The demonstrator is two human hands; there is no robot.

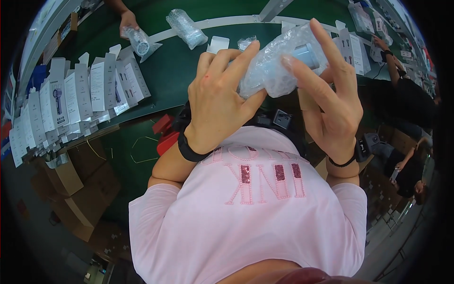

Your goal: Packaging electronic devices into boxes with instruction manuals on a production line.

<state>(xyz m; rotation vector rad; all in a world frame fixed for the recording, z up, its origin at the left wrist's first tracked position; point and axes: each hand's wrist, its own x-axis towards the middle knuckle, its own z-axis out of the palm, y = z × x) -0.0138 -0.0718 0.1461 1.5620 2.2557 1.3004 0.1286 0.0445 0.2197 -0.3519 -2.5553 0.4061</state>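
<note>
Above the table edge, in front of my chest, I hold a clear bubble-wrap bag (272, 71) with a light-blue rounded item (306, 56) inside. My left hand (220, 92) grips the bag's left end, its fingers bent over it. On the other end is my right hand (331, 97), one fingertip pressing the wrap and another finger stretched up past it. The thumb's hold behind the wrap is partly hidden. Another bubble-wrapped item (186, 29) lies on the green table beyond my left hand.
White printed cartons (71, 97) stand in rows at the left; more cartons (352, 49) are at the right. A co-worker's hand (128, 23) holds a wrapped item (141, 43) at the far left. Brown cardboard boxes (71, 177) sit below left. Other people work at the right.
</note>
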